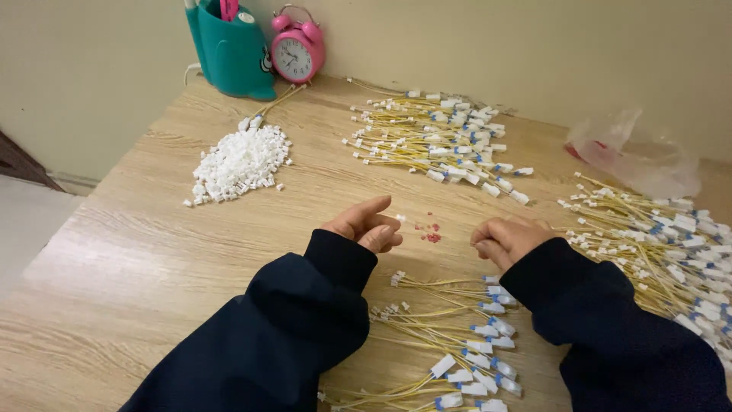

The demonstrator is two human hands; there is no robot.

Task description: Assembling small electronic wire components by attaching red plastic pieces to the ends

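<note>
My left hand (pixel 367 224) rests on the wooden table (pixel 137 252), thumb and fingers pinched on a tiny white connector piece (pixel 399 218). My right hand (pixel 509 239) lies curled beside it, fingers closed; whether it holds anything I cannot tell. Between the two hands lie small red bits (pixel 431 235). Just below my wrists is a bundle of yellow wires with white and blue connectors (pixel 465 336). Both arms wear dark blue sleeves.
A pile of small white plastic connectors (pixel 240 162) lies at the left. More yellow wire bundles lie at the back (pixel 446 145) and at the right (pixel 663 244). A teal holder (pixel 232 49), a pink alarm clock (pixel 297 49) and a clear plastic bag (pixel 637 152) stand near the wall.
</note>
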